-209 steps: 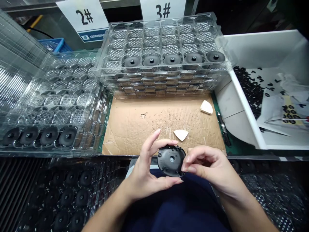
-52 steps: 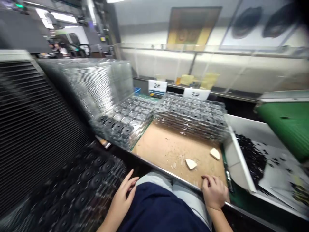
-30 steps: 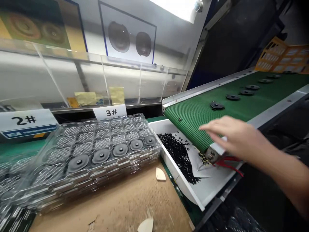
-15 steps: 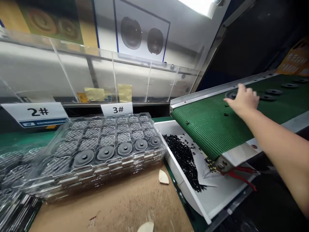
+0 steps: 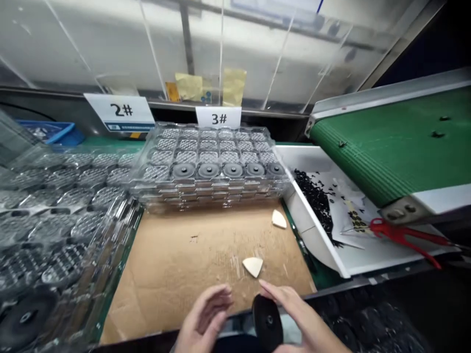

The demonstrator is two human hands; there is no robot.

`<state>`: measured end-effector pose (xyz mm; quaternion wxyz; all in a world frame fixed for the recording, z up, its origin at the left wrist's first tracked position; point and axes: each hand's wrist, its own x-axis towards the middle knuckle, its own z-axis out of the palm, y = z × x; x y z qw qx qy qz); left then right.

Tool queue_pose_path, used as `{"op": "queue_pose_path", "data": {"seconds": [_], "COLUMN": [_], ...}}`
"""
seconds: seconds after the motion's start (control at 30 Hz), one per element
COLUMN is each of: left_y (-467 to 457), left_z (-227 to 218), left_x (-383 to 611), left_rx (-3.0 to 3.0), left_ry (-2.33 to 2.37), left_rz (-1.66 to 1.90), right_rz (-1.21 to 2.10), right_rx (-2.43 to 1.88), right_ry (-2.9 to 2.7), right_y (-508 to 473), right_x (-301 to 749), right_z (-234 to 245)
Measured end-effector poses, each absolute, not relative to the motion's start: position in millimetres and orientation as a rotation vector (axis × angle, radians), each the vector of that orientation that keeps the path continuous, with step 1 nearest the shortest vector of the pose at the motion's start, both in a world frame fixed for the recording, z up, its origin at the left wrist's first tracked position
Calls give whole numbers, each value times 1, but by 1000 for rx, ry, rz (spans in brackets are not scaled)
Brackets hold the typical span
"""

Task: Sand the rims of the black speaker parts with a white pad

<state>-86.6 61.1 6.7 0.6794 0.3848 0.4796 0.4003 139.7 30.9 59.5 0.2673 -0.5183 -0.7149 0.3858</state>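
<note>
Being held upright just past the near edge of the cardboard sheet (image 5: 191, 264), the black disc (image 5: 267, 323) is being steadied by the spread fingers of the right hand (image 5: 298, 314), grip unclear, while the open left hand (image 5: 206, 316) is being held empty beside it.

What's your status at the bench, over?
Black round part low between hands. Right hand against it, left hand open, apart. Two cream wedges on cardboard sheet ahead.
</note>
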Motion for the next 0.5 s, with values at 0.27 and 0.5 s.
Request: {"op": "queue_pose_path", "data": {"seconds": [0.27,0.5], "left_y": [37,37], "left_z": [17,25], "left_x": [-78,-97], "left_rx": [571,262], "left_ry": [746,772], "left_rz": [800,976], "right_rz": [1079,570], "right_rx": [-1414,-1700], "right_ry": [-1736,-1925], "right_y": [15,52], "right_x": [81,111], "right_z": [43,18]}}
